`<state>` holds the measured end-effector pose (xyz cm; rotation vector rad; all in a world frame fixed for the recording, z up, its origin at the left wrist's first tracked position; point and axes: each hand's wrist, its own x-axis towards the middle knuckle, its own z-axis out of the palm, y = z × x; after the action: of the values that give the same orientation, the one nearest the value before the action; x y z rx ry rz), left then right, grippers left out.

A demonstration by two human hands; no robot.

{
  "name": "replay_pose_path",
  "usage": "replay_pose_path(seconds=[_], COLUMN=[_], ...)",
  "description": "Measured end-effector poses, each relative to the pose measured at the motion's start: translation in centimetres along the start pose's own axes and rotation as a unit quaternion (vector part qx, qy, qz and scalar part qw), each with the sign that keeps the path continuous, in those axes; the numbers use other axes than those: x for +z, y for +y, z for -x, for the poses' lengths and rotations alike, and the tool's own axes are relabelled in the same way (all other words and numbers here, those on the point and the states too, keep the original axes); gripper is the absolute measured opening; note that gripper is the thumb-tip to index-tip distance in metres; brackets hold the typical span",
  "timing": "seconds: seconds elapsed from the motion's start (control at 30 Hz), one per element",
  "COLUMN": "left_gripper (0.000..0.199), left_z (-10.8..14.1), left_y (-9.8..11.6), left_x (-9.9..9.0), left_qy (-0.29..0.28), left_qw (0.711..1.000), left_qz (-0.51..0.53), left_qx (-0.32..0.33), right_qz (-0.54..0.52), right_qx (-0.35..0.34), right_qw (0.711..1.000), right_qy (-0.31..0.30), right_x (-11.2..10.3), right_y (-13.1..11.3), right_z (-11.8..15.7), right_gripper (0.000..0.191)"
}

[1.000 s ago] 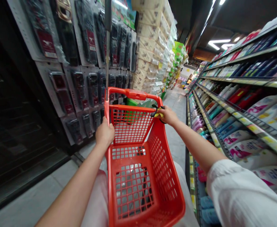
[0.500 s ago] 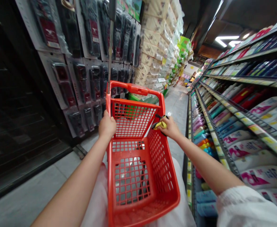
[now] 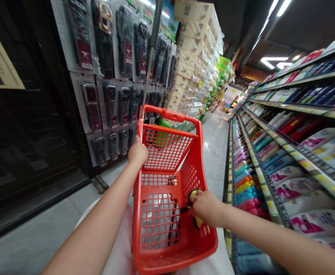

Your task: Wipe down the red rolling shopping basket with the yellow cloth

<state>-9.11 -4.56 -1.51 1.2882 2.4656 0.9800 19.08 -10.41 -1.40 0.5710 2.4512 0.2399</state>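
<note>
In a supermarket aisle [image 3: 216, 152] stands a red plastic shopping cart [image 3: 201, 152]; the person's left hand [image 3: 138, 151] grips its side frame; the right hand [image 3: 206, 206], inside it, pinches a yellow-and-black item [image 3: 197, 222].

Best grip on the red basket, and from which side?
Probably mid-crossbar at the red basket's raised far end, fingers curled over from above. It's a slim bar with an open gap between it and the mesh panel. I'd avoid its left end: a grey pole shows there, and the left hand holds the left side.
</note>
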Motion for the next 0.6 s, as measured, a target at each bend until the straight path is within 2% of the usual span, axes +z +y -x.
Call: replay_pose_path(seconds=[0.2,0.3,0.37,0.43,0.53,0.6], left_gripper=[0.059,0.058,0.057,0.058,0.065,0.07], left_z=[0.1,0.4,0.5,0.5,0.1,-0.2], left_y=[-0.5,-0.5,-0.4,-0.4,-0.5,-0.7], left_x=[0.0,0.1,0.1,0.2,0.3,0.6], left_qy=[0.005,0.007,0.01,0.013,0.005,0.005], left_qw=[1.0,1.0,0.999,0.999,0.998,0.998], left_qz=[-0.004,0.016,0.034,0.048,0.059,0.066], left_qx=[-0.003,-0.012,-0.015,-0.017,-0.02,0.001], right_qz=[0.045,0.086,0.091,0.079,0.067,0.056], right_qx=[0.154,0.205,0.217,0.186,0.053,-0.013], right_qw=[0.985,0.97,0.969,0.979,0.995,0.996], right_qy=[0.063,0.097,0.076,0.026,-0.045,-0.064], right_x=[-3.8,-4.7,-4.0,-2.4,0.8,2.4], right_y=[9.5,11.6,10.9,8.5,3.5,0.9], right_z=[-7.8,-10.7,-11.4,-11.1,-9.5,-8.1], right_gripper=[0.028,0.034,0.036,0.034,0.027,0.026])
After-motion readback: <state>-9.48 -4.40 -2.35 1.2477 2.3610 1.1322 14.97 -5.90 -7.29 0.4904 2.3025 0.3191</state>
